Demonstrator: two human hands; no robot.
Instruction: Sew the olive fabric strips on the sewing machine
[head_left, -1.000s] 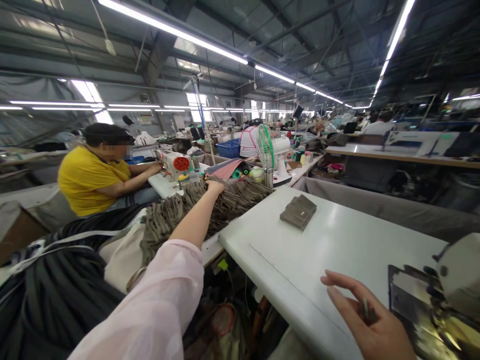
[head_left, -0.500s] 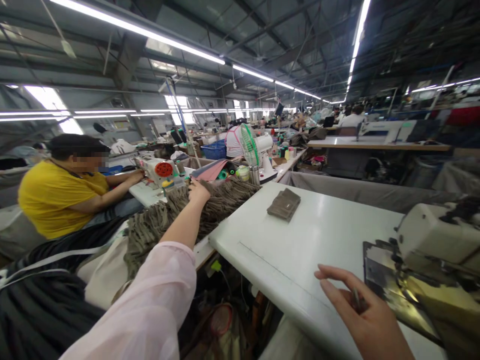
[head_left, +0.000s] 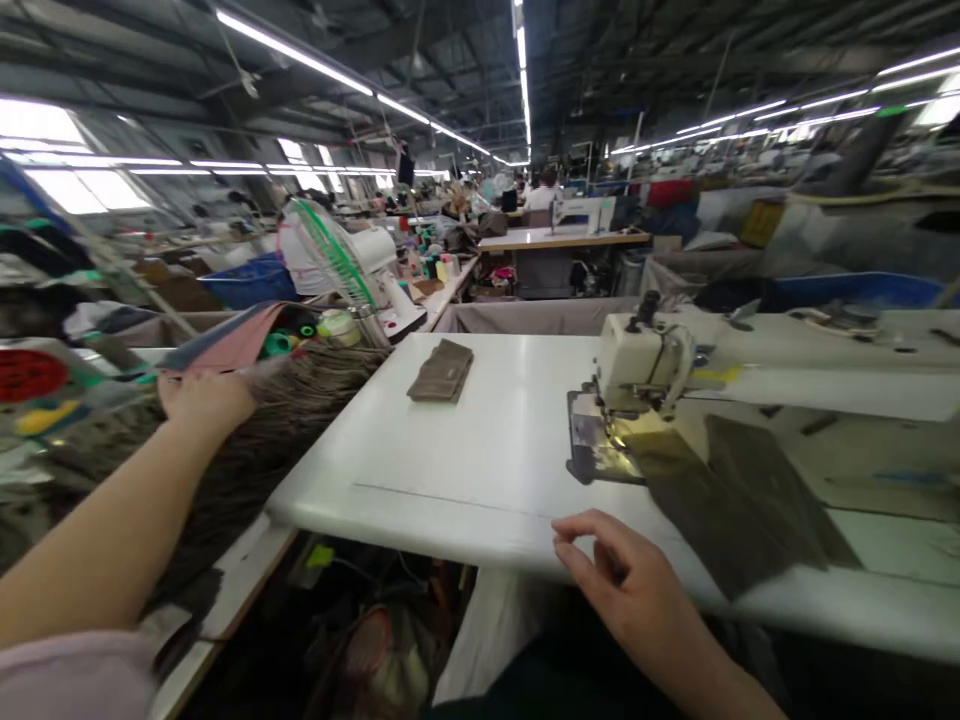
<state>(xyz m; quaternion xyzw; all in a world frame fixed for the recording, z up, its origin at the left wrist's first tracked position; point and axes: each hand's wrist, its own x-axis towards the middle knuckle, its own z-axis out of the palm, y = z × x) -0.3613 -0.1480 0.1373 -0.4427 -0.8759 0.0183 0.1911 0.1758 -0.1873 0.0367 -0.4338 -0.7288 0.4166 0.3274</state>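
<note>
My left hand [head_left: 206,405] reaches over a long heap of dark brown fabric pieces [head_left: 315,395] on the left. Motion smears its fingers, and I cannot tell whether a piece is gripped. Low over the front edge of the white sewing table [head_left: 480,470] is my right hand [head_left: 626,575], its fingers curled and thumb and forefinger close together; what lies inside the curl is hidden in shadow. A small stack of brown fabric pieces [head_left: 441,372] rests on the table. More brown fabric panels [head_left: 720,510] lie beside and below the sewing machine [head_left: 637,365].
A white fan with a green guard [head_left: 337,250] stands behind the heap. Past it is a blue basket [head_left: 251,280]. Part of another machine with a red wheel [head_left: 30,375] shows at far left. Grey cloth [head_left: 525,316] borders the table's back edge.
The view has swung right, bringing the sewing machine and fabric panels into sight and taking the co-worker in yellow out. My left hand remains over the heap; my right hand stays curled.
</note>
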